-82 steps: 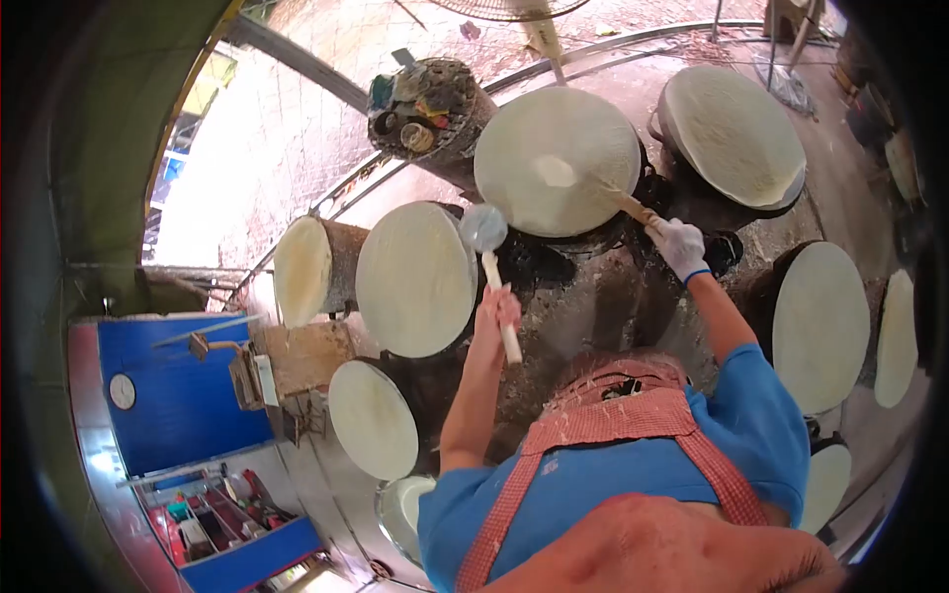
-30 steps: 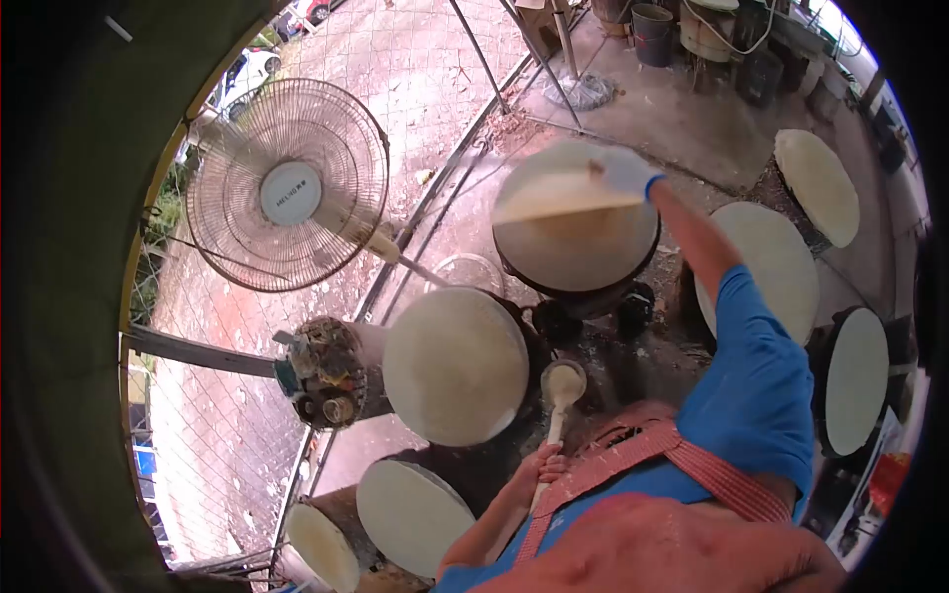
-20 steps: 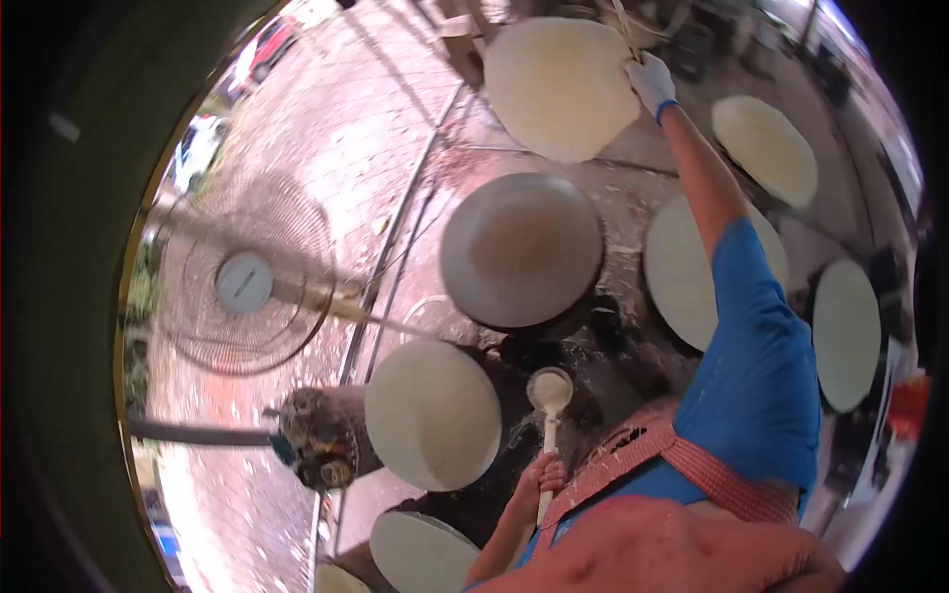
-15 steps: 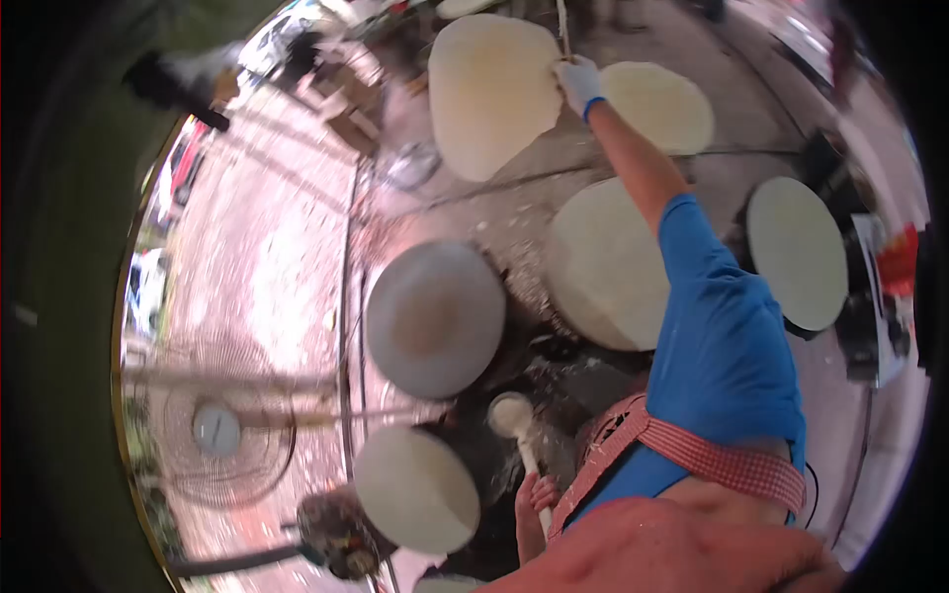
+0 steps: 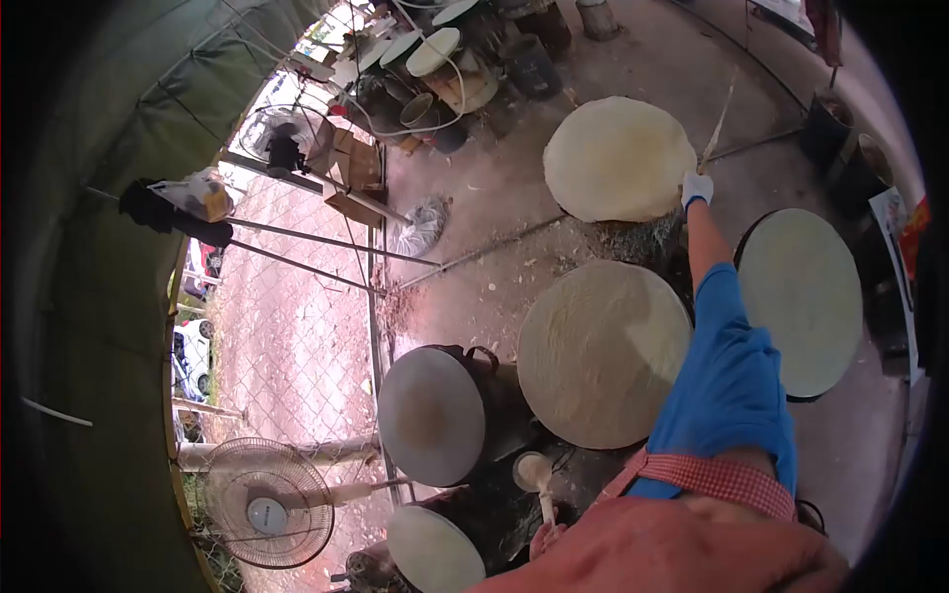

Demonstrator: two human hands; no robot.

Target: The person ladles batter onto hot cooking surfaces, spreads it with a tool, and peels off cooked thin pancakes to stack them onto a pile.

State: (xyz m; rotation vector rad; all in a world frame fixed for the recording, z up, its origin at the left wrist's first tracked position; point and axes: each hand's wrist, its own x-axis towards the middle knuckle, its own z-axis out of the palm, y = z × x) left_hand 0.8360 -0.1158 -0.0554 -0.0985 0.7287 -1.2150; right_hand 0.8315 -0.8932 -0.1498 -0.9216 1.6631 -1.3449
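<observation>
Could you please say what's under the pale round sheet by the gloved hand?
Below the sheet, a rough grey mass shows at one edge; the rest is covered.

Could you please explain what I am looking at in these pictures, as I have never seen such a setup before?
Certainly. There is no machine here: a person works with their own two hands, and every picture comes from one camera worn on the head, looking forward and down.

In the current view, the left hand, low in the picture, grips a ladle. The outstretched right hand, in a white glove, holds a thin stick at the edge of a round pale sheet; whether its fingers also grip the sheet is unclear.

Nearer stand a bare grey round plate and a large round top covered in a pale layer. A fan is at lower left.
</observation>
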